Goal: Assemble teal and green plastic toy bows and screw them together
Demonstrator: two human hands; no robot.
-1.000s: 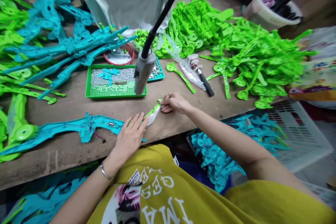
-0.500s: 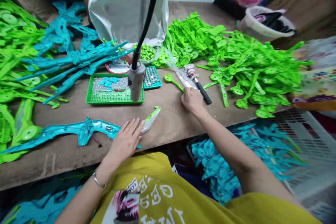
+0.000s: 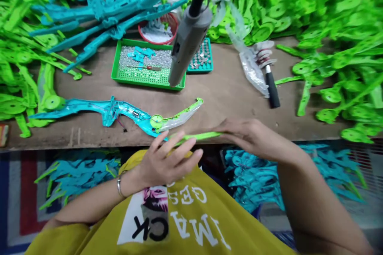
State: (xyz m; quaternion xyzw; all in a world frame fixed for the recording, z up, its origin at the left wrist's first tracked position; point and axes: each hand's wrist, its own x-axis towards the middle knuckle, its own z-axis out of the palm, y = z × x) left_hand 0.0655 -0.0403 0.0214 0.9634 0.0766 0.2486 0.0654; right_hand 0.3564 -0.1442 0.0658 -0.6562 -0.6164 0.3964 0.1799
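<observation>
My right hand [image 3: 243, 135] pinches one end of a slim lime-green plastic piece [image 3: 205, 136] over the table's front edge. The piece's other end reaches the fingers of my left hand [image 3: 169, 157], which are spread and slightly curled; whether they grip it is unclear. Just beyond my left hand lies a blue bow-shaped part [image 3: 128, 109] with wires inside. A green limb with a clear cover [image 3: 182, 116] sits at its right end, its round base on the blue part.
A green tray [image 3: 143, 77] of small metal parts, a teal tray [image 3: 202, 61] and a red basket [image 3: 158, 32] stand behind. A grey electric screwdriver [image 3: 190, 40] hangs above. A black-handled tool [image 3: 271, 87] lies right. Green parts [image 3: 338, 48] are heaped on both sides.
The view has tilted down. My right hand has brought the green piece from the table back towards my left hand. My left hand has lifted off the blue part, showing the limb's round base.
</observation>
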